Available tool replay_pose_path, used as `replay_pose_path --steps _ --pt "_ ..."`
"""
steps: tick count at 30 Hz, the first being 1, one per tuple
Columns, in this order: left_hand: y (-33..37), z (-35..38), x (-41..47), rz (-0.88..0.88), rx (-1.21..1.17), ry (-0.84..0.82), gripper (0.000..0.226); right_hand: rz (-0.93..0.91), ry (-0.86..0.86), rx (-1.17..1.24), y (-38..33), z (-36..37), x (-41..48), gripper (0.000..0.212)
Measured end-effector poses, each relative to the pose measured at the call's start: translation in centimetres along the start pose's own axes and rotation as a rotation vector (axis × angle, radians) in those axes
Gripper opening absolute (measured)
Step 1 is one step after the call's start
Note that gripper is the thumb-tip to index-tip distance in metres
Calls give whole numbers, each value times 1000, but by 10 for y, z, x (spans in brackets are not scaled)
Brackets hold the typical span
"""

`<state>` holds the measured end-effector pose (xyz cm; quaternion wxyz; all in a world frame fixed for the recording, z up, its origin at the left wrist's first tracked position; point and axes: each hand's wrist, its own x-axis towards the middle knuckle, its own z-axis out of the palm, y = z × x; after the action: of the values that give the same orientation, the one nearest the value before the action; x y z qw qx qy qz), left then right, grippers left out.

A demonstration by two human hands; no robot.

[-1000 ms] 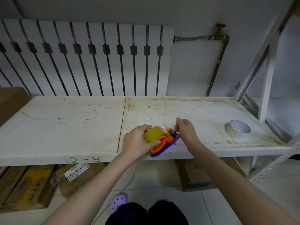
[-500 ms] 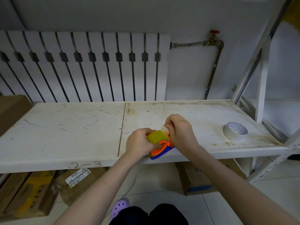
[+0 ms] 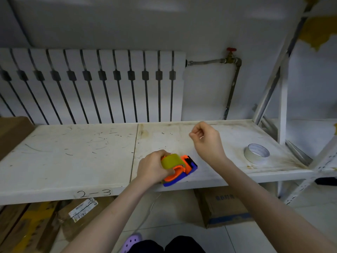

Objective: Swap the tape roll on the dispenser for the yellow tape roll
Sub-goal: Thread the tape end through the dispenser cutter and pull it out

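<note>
White shelf [image 3: 73, 161] holds orange-blue dispenser [image 3: 179, 172] carrying yellow tape roll [image 3: 171, 160].

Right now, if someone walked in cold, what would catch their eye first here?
The bright orange and blue tape dispenser carrying a yellow tape roll stands out near the front edge of the scuffed white shelf, gripped by the left hand. The right hand is raised above the shelf behind it, fingers pinched. A pale tape roll lies flat toward the right end.
</note>
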<state>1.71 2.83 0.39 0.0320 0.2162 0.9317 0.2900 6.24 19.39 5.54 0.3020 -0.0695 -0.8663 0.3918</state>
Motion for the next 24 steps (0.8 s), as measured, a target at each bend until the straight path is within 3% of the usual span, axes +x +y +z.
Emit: replay_pose_path --steps 5,13,17,24 --pt "-10 -1 -2 23 5 -12 58 280 29 88 39 -2 9 6" --pt "-16 -2 0 41 -4 -31 65 524 14 50 89 18 -4 20" --pt "-18 0 2 32 -23 -22 60 419 53 104 76 19 -1 10" --pt "-11 -1 10 4 -83 -43 54 -76 -13 -137 26 14 1 12"
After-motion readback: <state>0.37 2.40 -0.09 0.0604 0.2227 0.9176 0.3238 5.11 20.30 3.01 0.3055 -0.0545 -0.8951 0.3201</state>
